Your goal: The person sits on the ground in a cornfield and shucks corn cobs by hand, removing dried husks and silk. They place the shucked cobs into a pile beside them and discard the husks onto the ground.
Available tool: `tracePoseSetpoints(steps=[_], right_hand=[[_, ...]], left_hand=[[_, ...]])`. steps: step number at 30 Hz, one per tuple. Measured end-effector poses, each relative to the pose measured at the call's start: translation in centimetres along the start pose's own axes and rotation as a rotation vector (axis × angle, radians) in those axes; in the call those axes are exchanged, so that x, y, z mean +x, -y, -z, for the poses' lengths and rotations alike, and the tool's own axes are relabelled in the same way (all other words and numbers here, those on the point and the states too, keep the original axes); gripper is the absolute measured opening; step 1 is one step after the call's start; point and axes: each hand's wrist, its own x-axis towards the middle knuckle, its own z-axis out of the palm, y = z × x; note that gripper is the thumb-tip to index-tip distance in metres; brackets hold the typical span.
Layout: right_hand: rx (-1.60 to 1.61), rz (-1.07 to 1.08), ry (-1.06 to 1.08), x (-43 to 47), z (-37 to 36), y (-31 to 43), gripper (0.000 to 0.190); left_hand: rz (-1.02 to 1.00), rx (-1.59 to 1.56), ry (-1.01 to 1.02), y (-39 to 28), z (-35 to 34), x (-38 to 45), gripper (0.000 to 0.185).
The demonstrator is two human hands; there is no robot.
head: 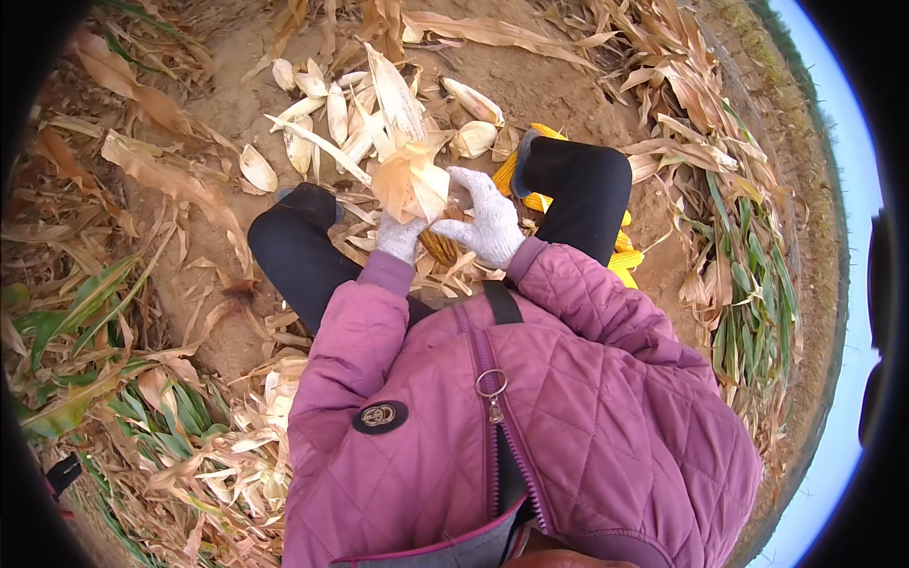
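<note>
My left hand, in a white knit glove, is at the base of a dry, pale corn husk and holds it; the husk hides its fingers. My right hand, gloved alike, is curved beside the husk with thumb and fingers apart. Its fingertips are close to the husk's right edge; whether they touch is unclear. A brownish-orange ear of corn shows partly between and below my hands. Beyond them, several ears still in pale husk lie on the soil, with another husked ear to the right.
Husked yellow corn ears lie by my right leg, partly hidden by it. My left leg is bent on the other side. Dry stalks and leaves line the right; more leaf litter covers the left. Loose husks are heaped beside me.
</note>
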Motion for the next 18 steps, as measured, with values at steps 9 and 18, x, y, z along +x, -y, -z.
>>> tracePoseSetpoints(steps=[9, 18], right_hand=[[0.061, 0.0, 0.033, 0.7, -0.7, -0.8, 0.038], [0.839, -0.497, 0.034, 1.0, -0.6, 0.2, 0.035]], left_hand=[[0.082, 0.26, 0.125, -1.7, -1.8, -0.4, 0.054], [0.067, 0.153, 0.058, -4.4, -5.2, -2.3, 0.05]])
